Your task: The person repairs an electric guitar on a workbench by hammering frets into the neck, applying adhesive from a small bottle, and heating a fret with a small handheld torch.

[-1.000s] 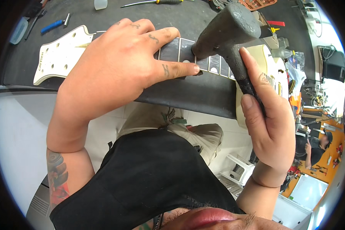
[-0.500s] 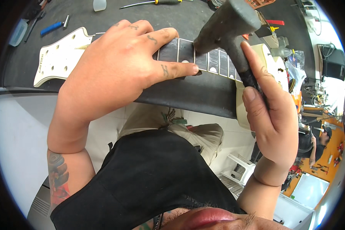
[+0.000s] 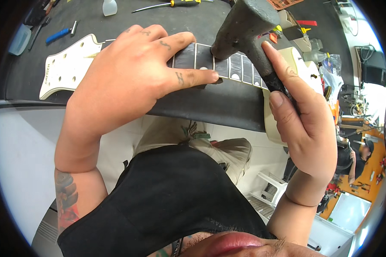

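Observation:
An electric guitar lies across the workbench, its cream headstock (image 3: 70, 64) at the left and its cream body (image 3: 278, 122) at the right. My left hand (image 3: 120, 77) straddles the dark fretted neck (image 3: 223, 66), thumb along the near edge and fingers over the far side, holding it. In my right hand (image 3: 306, 124) is a dark mallet (image 3: 244, 28), gripped by the handle, index finger stretched along it. The mallet's narrow end meets the fretboard near a fret, just right of my left hand. A small dark block shows under the neck by my thumb.
A screwdriver (image 3: 180, 3), a small clear bottle (image 3: 110, 7) and a blue-handled tool (image 3: 59, 35) lie on the far bench. Boxes and a plastic bag (image 3: 330, 66) crowd the right side. Another person (image 3: 359, 158) stands far right by an orange tool wall.
The mallet head has shifted slightly left and down along the fretboard. My left hand still holds the neck, and the whole view has moved a little.

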Motion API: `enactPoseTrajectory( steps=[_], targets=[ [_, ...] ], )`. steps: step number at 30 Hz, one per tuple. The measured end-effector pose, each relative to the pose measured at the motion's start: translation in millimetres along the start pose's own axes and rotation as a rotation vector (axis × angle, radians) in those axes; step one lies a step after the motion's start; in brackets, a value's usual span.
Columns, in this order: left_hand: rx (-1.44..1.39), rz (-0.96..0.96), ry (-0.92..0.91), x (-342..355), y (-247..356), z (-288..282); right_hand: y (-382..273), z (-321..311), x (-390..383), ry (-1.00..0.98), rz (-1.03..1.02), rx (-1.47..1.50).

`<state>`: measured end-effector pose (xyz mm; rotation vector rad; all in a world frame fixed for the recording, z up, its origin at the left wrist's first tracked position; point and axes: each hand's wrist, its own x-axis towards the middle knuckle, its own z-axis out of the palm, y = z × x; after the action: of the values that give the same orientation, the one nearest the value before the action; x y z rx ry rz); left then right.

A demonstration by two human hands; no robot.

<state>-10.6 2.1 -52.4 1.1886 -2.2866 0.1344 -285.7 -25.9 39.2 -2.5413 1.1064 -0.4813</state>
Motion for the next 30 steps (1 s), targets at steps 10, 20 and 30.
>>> enactPoseTrajectory(
  steps=[10, 20, 30],
  targets=[
    [-0.003, 0.012, -0.067, 0, 0, -6, -6, -6, -102, 0.157, 0.321, 0.21],
    [-0.295, -0.807, 0.16, -28, -147, -67, 44, 70, -125, 0.137, 0.326, -0.024],
    [-0.443, -0.991, -0.167, -7, -224, -2, 80, 111, -76, 0.325, 0.328, -0.27]
  ],
)
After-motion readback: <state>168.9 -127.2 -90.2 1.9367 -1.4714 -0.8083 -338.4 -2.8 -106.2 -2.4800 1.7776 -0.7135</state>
